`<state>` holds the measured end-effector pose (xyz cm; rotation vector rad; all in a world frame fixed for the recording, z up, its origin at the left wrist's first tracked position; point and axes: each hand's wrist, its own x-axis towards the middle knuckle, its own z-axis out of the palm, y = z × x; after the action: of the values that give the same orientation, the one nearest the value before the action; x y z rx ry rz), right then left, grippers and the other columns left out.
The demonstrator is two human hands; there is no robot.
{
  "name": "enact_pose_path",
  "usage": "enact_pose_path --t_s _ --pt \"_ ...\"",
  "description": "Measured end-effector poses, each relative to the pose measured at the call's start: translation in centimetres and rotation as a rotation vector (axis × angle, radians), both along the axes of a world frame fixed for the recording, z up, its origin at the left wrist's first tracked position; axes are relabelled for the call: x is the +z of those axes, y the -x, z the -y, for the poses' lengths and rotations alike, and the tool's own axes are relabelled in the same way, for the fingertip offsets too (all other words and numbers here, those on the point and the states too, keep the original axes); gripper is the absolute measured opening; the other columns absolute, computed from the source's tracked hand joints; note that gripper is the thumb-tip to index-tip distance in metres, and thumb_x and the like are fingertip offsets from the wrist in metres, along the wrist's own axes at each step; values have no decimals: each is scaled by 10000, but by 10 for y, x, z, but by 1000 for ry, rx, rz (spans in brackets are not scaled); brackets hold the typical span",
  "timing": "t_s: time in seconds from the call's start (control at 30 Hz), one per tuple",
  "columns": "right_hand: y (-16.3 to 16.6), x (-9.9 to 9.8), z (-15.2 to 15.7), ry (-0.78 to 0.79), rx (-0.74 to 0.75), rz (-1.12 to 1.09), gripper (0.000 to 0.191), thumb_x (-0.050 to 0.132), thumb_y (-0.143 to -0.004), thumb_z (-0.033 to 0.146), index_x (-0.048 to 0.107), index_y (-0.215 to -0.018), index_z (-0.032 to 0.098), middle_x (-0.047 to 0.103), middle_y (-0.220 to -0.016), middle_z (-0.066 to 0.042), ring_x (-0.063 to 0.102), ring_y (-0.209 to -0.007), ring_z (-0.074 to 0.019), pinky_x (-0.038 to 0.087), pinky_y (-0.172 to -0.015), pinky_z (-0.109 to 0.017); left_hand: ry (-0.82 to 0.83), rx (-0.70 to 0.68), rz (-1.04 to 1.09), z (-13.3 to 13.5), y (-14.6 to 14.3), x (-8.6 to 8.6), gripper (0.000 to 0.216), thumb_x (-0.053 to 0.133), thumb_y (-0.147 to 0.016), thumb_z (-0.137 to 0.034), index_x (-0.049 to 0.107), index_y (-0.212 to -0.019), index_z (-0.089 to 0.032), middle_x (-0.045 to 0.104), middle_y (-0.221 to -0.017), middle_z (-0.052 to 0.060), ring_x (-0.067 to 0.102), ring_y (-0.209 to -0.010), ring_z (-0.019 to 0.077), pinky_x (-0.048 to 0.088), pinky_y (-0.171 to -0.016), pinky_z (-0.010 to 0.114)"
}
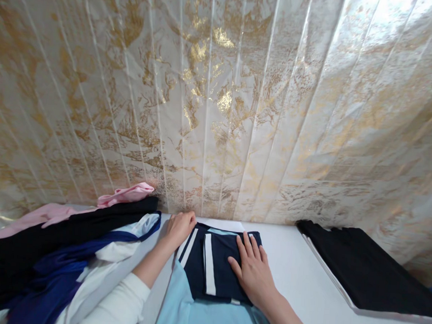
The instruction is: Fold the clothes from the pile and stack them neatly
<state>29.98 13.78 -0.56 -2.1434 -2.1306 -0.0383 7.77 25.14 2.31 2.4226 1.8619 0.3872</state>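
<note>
A light-blue and navy shirt (220, 318) lies on the white table in front of me, its navy part with white stripes toward the wall. One navy sleeve (223, 268) with a white stripe is folded inward over the body. My left hand (182, 227) is closed at the shirt's far left corner, with the fingertips partly hidden. Fingers spread, my right hand (254, 271) rests flat on the navy fabric at the right side.
On the left, a loose heap of clothes (65, 255) holds pink, black, blue and white pieces. A folded black garment stack (371, 271) with a pale layer beneath lies at the right. Shiny gold-patterned sheeting (220, 108) covers the wall behind the white table (296, 286).
</note>
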Motion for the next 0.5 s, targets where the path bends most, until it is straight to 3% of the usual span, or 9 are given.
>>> enact_pose_path --t_s 0.2,0.37,0.5 --pt "1 17 6 34 30 -53 682 382 -941 537 335 -1472 112 164 -1565 -97 159 -1446 -301 215 -1153 -488 -51 -42 18 -4 2 -6 278 579 -940 -329 582 -1161 -160 597 -1173 79 608 -1007 218 516 -865 432" --pt "26 35 20 28 300 -145 640 326 -966 516 272 -1499 165 116 -1577 -36 93 -1461 -228 177 -1176 -451 -62 -75 24 -11 5 -12 289 581 -939 -330 575 -1173 -161 593 -1179 80 610 -1002 218 521 -856 428" --pt "46 29 23 87 372 -170 625 376 -953 513 309 -1488 197 164 -1571 -36 125 -1456 -254 192 -1167 -480 -79 -107 11 -16 7 -16 296 581 -939 -331 570 -1182 -162 591 -1182 81 611 -998 217 525 -849 425"
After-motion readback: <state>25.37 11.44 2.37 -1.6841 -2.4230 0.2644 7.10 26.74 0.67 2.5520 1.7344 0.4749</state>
